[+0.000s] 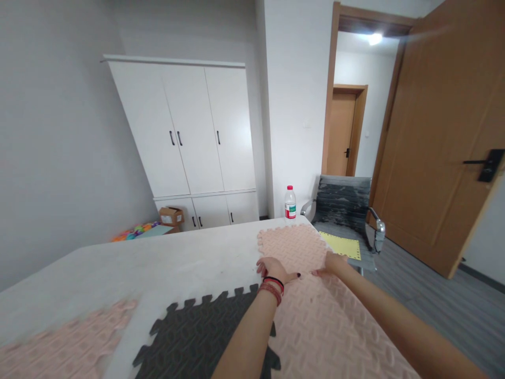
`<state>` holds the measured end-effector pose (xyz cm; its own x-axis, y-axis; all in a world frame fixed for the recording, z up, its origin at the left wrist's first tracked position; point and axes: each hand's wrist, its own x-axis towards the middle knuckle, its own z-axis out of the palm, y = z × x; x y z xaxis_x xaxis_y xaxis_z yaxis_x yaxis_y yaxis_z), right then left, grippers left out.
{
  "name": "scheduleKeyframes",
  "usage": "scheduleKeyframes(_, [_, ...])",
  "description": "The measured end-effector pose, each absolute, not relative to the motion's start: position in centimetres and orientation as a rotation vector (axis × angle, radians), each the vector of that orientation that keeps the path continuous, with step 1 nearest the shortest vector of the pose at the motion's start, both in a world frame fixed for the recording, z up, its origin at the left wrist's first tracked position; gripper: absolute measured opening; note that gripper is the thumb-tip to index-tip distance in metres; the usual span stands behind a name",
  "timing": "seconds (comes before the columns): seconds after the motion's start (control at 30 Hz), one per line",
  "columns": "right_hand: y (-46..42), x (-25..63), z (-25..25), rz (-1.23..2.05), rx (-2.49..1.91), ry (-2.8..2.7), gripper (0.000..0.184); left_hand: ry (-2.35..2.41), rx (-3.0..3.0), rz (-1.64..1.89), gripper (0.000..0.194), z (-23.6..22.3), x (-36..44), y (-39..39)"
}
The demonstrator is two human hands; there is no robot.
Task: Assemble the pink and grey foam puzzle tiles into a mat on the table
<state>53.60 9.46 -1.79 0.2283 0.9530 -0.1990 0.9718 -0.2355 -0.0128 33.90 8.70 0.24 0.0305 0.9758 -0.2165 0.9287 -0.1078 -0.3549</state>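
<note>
Two pink foam mat tiles lie end to end on the white table, the far tile [292, 245] meeting the near tile [315, 326] at a seam. My left hand [274, 269], with bands on its wrist, has its fingers curled at the tiles' left edge, and its thumb presses by the seam. At the right edge my right hand [330, 264] lays its thumb on the seam, other fingers bent around the edge and partly hidden. A black foam mat tile [201, 329] with toothed edges lies left of the near pink tile, partly under my left forearm.
Another pink foam tile [74, 339] lies at the table's front left. A bottle with a red cap [290, 204] stands by the far corner of the white table [189, 263]. Beyond the right edge is a chair [343, 202] holding a yellow sheet [341, 245]. Cardboard boxes [171, 216] sit behind.
</note>
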Motion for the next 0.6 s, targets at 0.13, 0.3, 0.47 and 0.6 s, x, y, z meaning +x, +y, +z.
scheduleKeyframes(0.13, [8.3, 53.3, -1.3, -0.223, 2.395, 1.806, 0.112, -1.827, -2.428, 0.481, 0.095, 0.9, 30.3, 8.8])
scheduleKeyframes(0.3, [8.0, 53.2, -1.1, -0.227, 2.410, 1.802, 0.111, -1.767, -2.488, 0.404, 0.086, 0.7, 29.2, 8.8])
scheduleKeyframes(0.47, [8.4, 53.4, -1.4, -0.244, 2.416, 1.815, 0.112, -1.854, -2.420, 0.442, 0.086, 0.3, 30.4, 9.2])
scheduleKeyframes(0.6, [8.4, 53.5, -1.6, -0.247, 2.435, 1.815, 0.112, -1.908, -2.408, 0.450, 0.093, 0.4, 30.7, 9.4])
